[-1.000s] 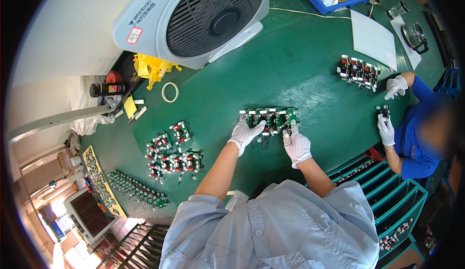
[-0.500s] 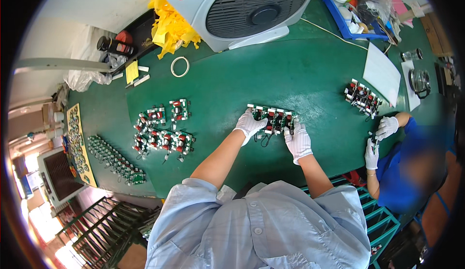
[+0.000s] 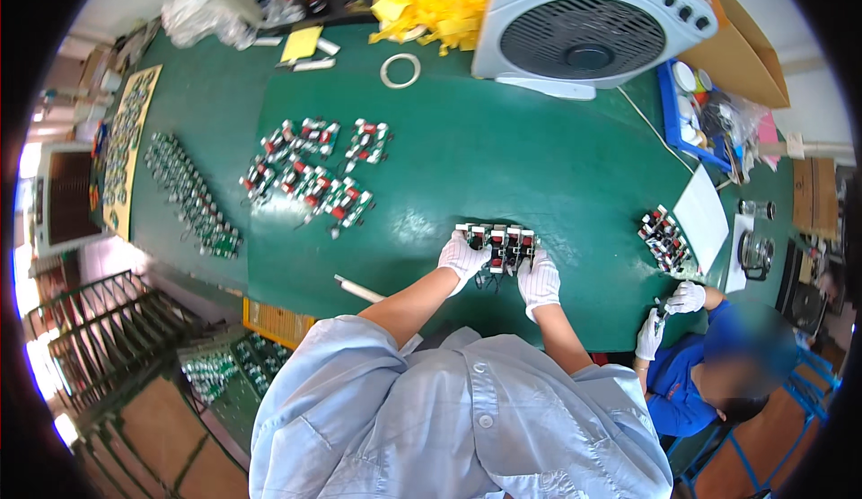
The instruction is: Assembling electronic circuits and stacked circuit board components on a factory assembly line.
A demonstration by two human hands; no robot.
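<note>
A short row of green circuit boards [image 3: 498, 246] with white connectors, red and black parts and dark wires is between my gloved hands over the green table. My left hand [image 3: 464, 260] grips its left end, fingers curled round the edge. On the right end my right hand [image 3: 540, 285] is closed in the same way. My fingertips are partly hidden against the boards. To the left lies a loose group of similar boards [image 3: 310, 176] with red parts. A long, tight row of smaller green boards [image 3: 193, 195] stretches beyond it.
A grey box fan [image 3: 593, 45] stands at the back beside yellow strips [image 3: 431, 0]. Off-white tape ring [image 3: 400, 70] lies nearby. At right, a co-worker's gloved hands [image 3: 669, 315] hold a small dark part near another board group [image 3: 664, 240]. A blue tray [image 3: 672, 108] sits behind.
My view has turned, so the left side of the table sits higher and the right side lower. Both hands keep their grip on the boards, which appear slightly closer to me.
</note>
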